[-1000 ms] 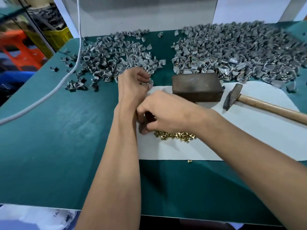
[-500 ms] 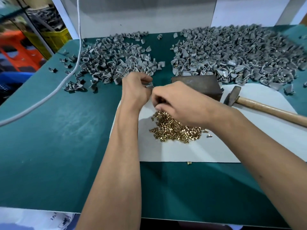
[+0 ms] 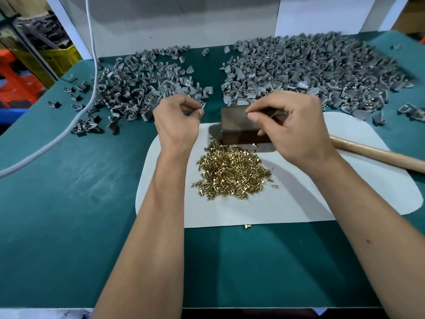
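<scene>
Hands poised around a dark brown rectangular metal block (image 3: 239, 128) on a teal green worktop (image 3: 69, 203), viewed from above. The block stands at the far edge of a white rounded mat (image 3: 299, 203), at the centre of the frame.

The left hand (image 3: 176, 125) is left of the block and apart from it. Its fingers (image 3: 184, 104) are curled inward, with the thumb tip brought against the forefinger. Whether anything lies in that pinch cannot be told.

The right hand (image 3: 296, 130) is over the right half of the block. Thumb and forefinger tips nearly meet above the block's top face, and the other digits are curled behind them. Any item between the tips is too small to tell. A pale grey sliver shows under the curled digits, on the block.

On the mat, a heap of small brass rivets (image 3: 232, 173) lies just in front of the block, between the two wrists. A stray rivet (image 3: 247, 226) lies just below the mat's lower edge.

Grey curved pieces fill the upper frame:
- a looser left pile (image 3: 138, 88) lies just beyond the left hand;
- a larger, denser right pile (image 3: 310, 70) lies beyond the block.

A pale wooden handle (image 3: 377, 155) emerges from behind the right wrist and runs across the mat to the right edge. A yellow crate (image 3: 57, 58) stands at upper left, beyond the worktop.
</scene>
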Demonstrator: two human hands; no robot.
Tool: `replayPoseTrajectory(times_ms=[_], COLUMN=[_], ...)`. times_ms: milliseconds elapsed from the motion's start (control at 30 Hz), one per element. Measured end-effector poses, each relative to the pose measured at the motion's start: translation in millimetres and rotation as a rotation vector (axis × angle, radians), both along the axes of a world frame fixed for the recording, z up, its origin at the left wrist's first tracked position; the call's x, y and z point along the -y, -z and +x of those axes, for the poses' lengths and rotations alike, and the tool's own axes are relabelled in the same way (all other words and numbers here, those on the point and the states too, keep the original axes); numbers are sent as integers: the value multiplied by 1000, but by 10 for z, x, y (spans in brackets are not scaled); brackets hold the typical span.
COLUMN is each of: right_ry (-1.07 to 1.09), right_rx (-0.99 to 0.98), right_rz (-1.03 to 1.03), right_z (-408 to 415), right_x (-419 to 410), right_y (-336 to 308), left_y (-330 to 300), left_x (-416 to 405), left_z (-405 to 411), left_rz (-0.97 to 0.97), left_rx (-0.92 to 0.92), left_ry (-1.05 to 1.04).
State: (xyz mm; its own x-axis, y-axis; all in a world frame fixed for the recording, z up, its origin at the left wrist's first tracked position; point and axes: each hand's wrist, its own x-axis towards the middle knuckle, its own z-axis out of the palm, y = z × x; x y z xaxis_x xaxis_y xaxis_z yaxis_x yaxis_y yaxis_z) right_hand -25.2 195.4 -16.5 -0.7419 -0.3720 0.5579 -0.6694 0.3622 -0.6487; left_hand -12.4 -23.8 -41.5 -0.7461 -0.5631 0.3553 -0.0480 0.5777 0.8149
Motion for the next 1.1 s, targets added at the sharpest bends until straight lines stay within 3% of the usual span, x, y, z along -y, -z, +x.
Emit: replayPoseTrajectory(times_ms=[367,600,800,1100], right_ry=[47,81,143,197], right_rx=[218,111,23,-101], right_rz=[-200,-168,-144,-173], right_z=[-44,-20,-25,-17], right_x=[17,52,51,43], right_y=[93,69,53,36], left_y=[11,-114,-149,-182], left_x=[-183,-517,-672,-620], left_z=[-64,0,42,87], left_rz=[168,544,394,413], left_rx=[25,-238,-179,-141], left_ry=[-14,295,443,578])
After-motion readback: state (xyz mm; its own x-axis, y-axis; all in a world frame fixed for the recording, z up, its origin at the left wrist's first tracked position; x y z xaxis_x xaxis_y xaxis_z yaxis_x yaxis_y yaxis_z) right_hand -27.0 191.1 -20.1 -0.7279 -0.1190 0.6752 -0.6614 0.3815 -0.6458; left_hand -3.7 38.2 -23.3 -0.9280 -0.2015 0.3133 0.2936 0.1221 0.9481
